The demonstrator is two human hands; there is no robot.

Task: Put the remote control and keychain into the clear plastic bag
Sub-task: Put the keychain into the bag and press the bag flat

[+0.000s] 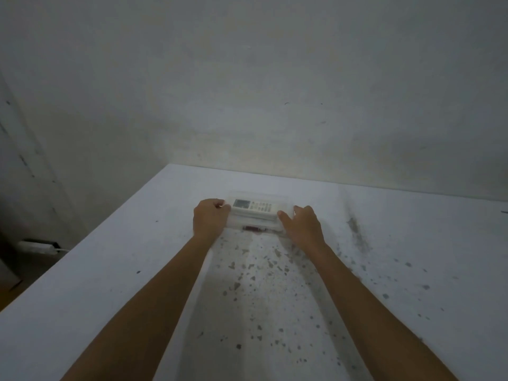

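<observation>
A white remote control point(254, 207) with a grey screen and rows of buttons lies crosswise inside the clear plastic bag point(258, 196) on the white table point(110, 270). A small dark red keychain point(251, 228) shows through the plastic just in front of the remote. My left hand point(210, 218) pinches the bag's left end with curled fingers. My right hand point(302, 225) presses on the bag's right end, thumb on the remote's corner.
The table is speckled with dark paint flecks point(255, 284) between my forearms. A plain wall point(247, 92) rises right behind the table. On the floor at the left lies a white power strip point(38, 246); the table's left edge runs diagonally there.
</observation>
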